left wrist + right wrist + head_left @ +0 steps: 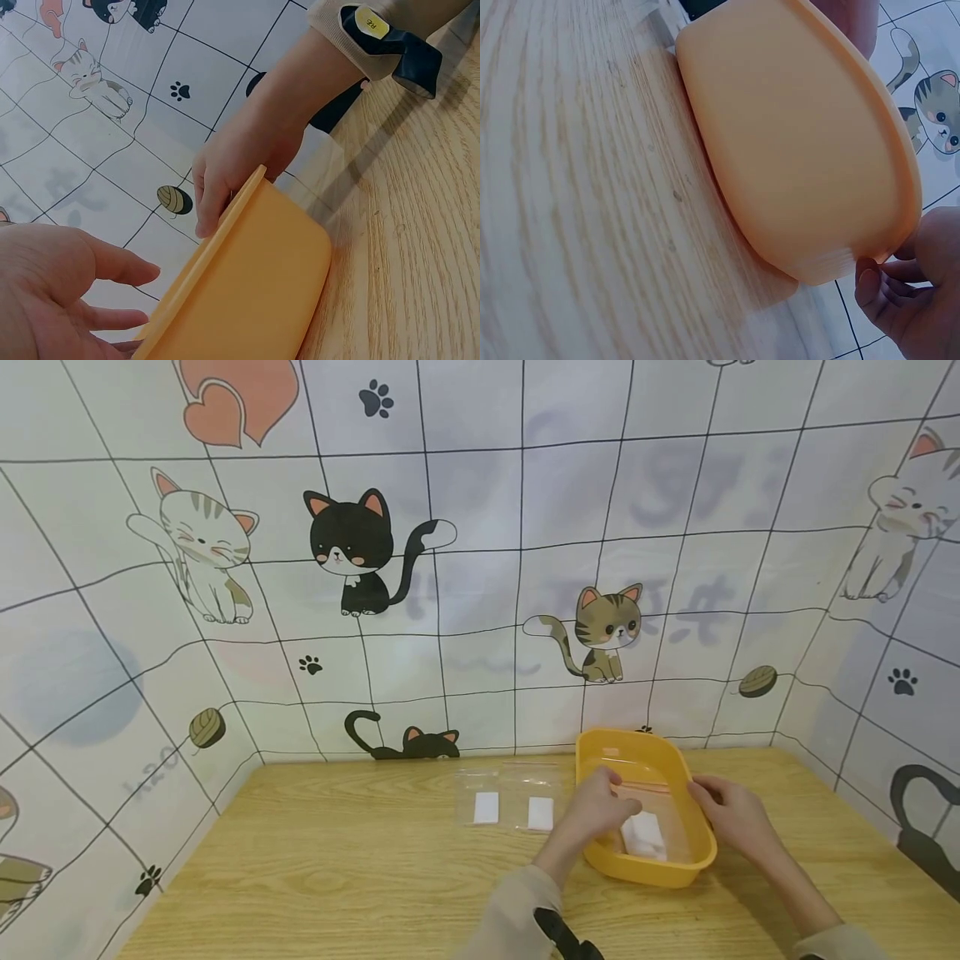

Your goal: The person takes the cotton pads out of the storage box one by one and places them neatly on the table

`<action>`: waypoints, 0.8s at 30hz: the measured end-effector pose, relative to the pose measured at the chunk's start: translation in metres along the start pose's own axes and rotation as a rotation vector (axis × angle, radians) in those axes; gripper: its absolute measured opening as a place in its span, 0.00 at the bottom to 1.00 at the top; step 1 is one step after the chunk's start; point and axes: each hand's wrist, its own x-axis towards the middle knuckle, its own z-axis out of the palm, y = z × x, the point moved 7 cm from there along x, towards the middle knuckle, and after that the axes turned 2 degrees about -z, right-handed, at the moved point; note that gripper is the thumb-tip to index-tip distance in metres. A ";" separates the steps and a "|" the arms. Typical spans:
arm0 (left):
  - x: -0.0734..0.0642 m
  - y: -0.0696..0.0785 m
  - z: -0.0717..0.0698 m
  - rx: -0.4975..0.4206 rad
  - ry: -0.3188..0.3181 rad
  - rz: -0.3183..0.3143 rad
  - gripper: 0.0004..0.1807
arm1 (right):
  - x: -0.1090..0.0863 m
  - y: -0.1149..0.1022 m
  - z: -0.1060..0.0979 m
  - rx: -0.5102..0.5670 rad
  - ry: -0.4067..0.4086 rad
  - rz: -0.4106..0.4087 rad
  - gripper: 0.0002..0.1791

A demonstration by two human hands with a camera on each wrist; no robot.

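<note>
A yellow plastic basin (652, 870) stands on the right part of the table, with clear zip bags holding white squares (645, 837) inside it. My left hand (603, 806) reaches over the basin's left rim, above the bags. In the left wrist view its thumb and fingers are spread apart, with nothing seen between them. My right hand (735, 817) pinches the basin's right rim between thumb and fingers, as the right wrist view also shows. Left of the basin, two clear zip bags lie flat side by side, each with a white square (486, 807) in it.
The light wooden table (337, 860) meets a cloth backdrop (480, 568) printed with cats and grid lines at its back edge. A black strap (562, 933) sits on the left sleeve cuff.
</note>
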 end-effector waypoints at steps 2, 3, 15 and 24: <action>0.000 0.000 0.001 0.003 0.001 -0.006 0.19 | 0.000 0.000 0.000 0.002 0.000 -0.001 0.25; 0.000 0.000 0.002 0.000 0.004 -0.007 0.18 | 0.000 0.000 0.000 0.003 -0.001 -0.001 0.25; 0.000 -0.001 0.006 0.003 -0.013 -0.046 0.20 | 0.000 0.000 0.000 0.002 -0.010 0.013 0.25; 0.011 -0.006 0.014 0.050 0.001 -0.072 0.20 | 0.000 0.000 -0.001 -0.005 0.000 0.012 0.24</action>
